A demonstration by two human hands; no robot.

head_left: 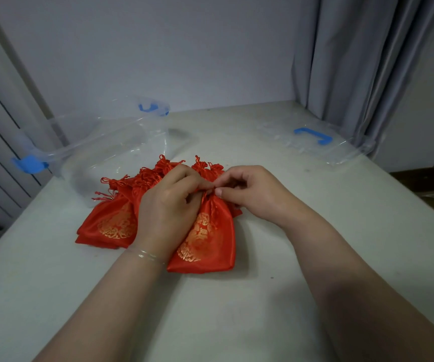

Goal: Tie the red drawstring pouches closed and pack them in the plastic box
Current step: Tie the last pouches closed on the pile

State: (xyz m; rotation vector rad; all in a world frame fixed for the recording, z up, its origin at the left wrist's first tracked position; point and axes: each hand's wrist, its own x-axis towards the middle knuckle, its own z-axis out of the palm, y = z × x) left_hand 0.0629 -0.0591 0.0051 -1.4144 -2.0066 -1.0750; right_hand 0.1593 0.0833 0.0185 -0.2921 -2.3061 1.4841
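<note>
Lighting: soft, even, cool-toned indoor light; source not visible. Shadows: faint and diffuse on the table [276, 296], slightly darker under the forearms. Glare: mild sheen on the red satin pouches [205, 241] and pale highlights on the clear plastic box [111, 150]. Sharpness: moderate throughout, slightly smeared. Distortion: wide-angle bending at the edges; curtain [362, 61] and table edges lean outward.
</note>
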